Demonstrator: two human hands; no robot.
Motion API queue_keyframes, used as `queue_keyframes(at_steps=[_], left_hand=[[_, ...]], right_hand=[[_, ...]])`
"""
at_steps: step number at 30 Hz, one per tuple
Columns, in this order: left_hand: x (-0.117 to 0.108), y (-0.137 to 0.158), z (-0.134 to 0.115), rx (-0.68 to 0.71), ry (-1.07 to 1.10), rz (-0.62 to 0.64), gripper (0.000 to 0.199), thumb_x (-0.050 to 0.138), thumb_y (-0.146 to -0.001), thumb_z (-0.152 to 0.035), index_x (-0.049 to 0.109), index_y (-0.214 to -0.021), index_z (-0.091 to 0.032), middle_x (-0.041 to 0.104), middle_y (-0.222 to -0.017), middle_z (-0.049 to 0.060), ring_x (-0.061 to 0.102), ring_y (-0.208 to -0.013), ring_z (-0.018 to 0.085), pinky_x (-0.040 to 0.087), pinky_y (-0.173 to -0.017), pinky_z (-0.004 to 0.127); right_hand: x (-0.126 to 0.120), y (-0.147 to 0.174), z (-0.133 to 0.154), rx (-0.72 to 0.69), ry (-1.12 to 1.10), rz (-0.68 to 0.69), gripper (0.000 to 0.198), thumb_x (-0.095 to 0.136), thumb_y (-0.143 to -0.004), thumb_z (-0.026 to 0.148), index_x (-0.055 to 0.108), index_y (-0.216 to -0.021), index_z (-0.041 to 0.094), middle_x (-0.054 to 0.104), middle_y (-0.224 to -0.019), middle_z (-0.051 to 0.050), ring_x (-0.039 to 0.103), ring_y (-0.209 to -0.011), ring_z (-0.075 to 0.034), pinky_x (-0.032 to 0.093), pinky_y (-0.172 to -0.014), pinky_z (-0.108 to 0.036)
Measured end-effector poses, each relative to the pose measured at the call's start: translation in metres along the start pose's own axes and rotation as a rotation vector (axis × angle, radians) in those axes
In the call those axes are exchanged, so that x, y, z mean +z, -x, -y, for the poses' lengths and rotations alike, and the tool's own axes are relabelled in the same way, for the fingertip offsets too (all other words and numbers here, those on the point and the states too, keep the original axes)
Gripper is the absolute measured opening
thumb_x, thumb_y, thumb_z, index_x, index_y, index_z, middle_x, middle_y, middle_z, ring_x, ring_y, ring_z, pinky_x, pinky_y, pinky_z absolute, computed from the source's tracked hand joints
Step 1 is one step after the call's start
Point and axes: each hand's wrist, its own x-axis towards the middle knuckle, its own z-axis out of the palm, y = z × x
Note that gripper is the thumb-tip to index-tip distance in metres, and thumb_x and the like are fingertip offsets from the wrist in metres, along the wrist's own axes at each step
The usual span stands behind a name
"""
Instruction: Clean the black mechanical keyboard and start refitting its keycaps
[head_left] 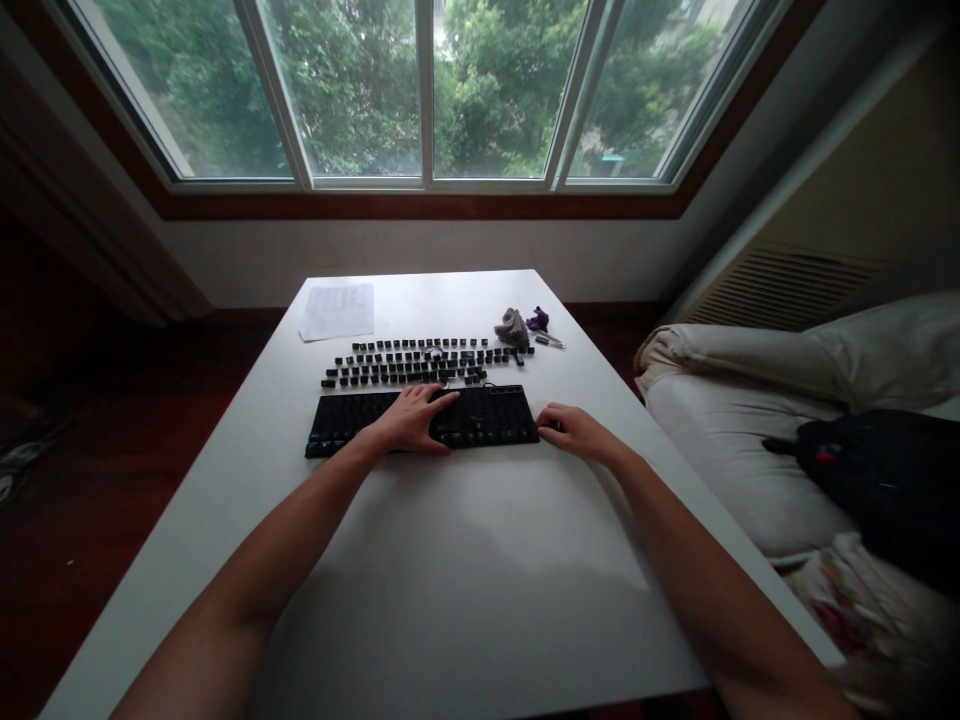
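Note:
A black keyboard lies on the white table. Along its front row keycaps appear to be in place, while its upper area looks flat and dark. My left hand rests across its middle with the fingers spread, the thumb toward the front edge. Just off the keyboard's right end, my right hand is on the table with its fingers curled together; whatever may be between the fingertips is hidden. Beyond the keyboard, several loose black keycaps are laid out in rows.
Printed paper lies at the table's far left. At the far right are a grey cloth, a purple crumpled item and a pen-like tool. A sofa with a black bag stands to the right.

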Motion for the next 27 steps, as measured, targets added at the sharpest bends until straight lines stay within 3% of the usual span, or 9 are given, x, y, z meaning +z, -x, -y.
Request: queue_keyframes(at_steps=[9,14,21,27], left_hand=[[0.007,-0.002,0.004,-0.004,0.014,0.004,0.103,0.079,-0.065,-0.066,0.04,-0.153,-0.033,0.034,-0.16,0.013,0.037,-0.143,0.041,0.028,-0.118,0.058],[0.006,0.002,0.004,-0.01,0.016,-0.025,0.1,0.081,-0.065,-0.064,0.042,-0.152,-0.032,0.034,-0.161,0.012,0.036,-0.144,0.039,0.027,-0.119,0.057],[0.009,0.006,0.007,0.008,0.007,-0.074,0.098,0.079,-0.068,-0.064,0.042,-0.152,-0.03,0.034,-0.161,0.012,0.033,-0.146,0.038,0.021,-0.121,0.058],[0.003,0.015,0.002,-0.012,-0.074,-0.101,0.089,0.072,-0.077,-0.063,0.042,-0.152,-0.026,0.034,-0.161,0.014,0.031,-0.147,0.037,0.016,-0.122,0.057]], right_hand=[[-0.009,0.004,0.007,0.169,-0.216,0.089,0.027,0.053,-0.093,0.046,0.066,-0.095,0.022,0.071,-0.075,0.0,0.066,-0.064,-0.016,0.046,-0.063,-0.026],[-0.012,-0.011,0.012,0.168,0.087,-0.08,0.026,0.054,-0.093,0.044,0.067,-0.085,0.023,0.07,-0.07,-0.001,0.062,-0.064,-0.017,0.042,-0.062,-0.027],[0.004,-0.075,0.033,0.044,0.147,-0.247,0.02,0.056,-0.093,0.034,0.07,-0.09,0.022,0.074,-0.088,-0.003,0.065,-0.078,-0.018,0.046,-0.072,-0.028],[0.022,-0.143,0.04,0.156,0.2,-0.229,0.015,0.063,-0.09,0.03,0.073,-0.095,0.02,0.075,-0.091,-0.004,0.066,-0.082,-0.019,0.047,-0.074,-0.028]])
